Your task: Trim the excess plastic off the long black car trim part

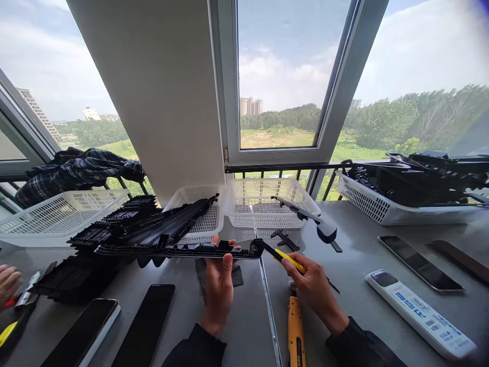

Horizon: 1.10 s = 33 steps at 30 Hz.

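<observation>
My left hand (219,278) grips a long black plastic strip (179,250) from below, thumb up over its near edge and fingers curled behind it, so the hand is closed on the part rather than spread. The strip lies level above the grey table (355,244), its long axis running from nine o'clock to three o'clock across my view, and I hold it well toward its right end, so most of its length hangs out to nine o'clock over the heap of black parts (114,224). My right hand (311,283) is wrapped around a yellow-handled knife (286,258), whose tip points toward ten o'clock and meets the strip's right end (256,247); whether the blade actually touches the plastic there I cannot tell. So the working spot lies at about one o'clock from my left hand and ten o'clock from my right, with the right hand the nearer of the two to that end. Just below my right hand, at six o'clock, a yellow tool (296,331) lies on the table. Beyond the strip at twelve o'clock stands a white basket (267,216), and a white remote (420,313) lies off at three o'clock. Someone else's hand (7,283) shows at the far nine o'clock edge.
</observation>
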Each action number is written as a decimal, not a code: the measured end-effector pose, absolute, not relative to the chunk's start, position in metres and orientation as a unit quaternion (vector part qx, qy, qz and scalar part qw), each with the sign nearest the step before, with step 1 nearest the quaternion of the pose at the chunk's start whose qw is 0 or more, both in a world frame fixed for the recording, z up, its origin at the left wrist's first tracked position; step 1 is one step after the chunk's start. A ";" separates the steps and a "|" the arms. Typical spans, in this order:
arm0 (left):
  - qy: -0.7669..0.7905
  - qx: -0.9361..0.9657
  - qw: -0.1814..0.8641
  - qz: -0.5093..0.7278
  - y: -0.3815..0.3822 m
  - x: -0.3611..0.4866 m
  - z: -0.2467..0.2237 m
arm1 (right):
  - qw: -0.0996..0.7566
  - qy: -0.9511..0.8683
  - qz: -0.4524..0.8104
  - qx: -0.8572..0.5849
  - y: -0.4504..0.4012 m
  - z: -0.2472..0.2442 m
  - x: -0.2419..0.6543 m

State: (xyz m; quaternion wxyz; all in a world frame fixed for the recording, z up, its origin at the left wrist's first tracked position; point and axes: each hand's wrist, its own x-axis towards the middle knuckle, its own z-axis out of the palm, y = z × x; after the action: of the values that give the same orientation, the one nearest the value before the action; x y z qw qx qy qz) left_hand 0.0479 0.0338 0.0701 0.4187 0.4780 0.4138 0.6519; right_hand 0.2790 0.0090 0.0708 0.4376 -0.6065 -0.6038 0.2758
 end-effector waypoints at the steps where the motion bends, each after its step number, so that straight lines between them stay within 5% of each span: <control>1: 0.416 0.478 0.418 0.651 0.033 0.048 0.070 | 0.439 -0.601 0.265 -0.614 0.010 0.071 0.280; 33: 0.438 0.441 0.431 0.654 0.036 0.039 0.075 | 0.399 -0.645 0.247 -0.604 0.003 0.084 0.274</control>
State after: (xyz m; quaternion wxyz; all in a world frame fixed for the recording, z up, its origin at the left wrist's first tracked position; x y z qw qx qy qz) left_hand 0.0390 0.0362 0.0751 0.4306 0.4408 0.4383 0.6543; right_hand 0.2737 0.0032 0.0843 0.3990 -0.6038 -0.6445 0.2465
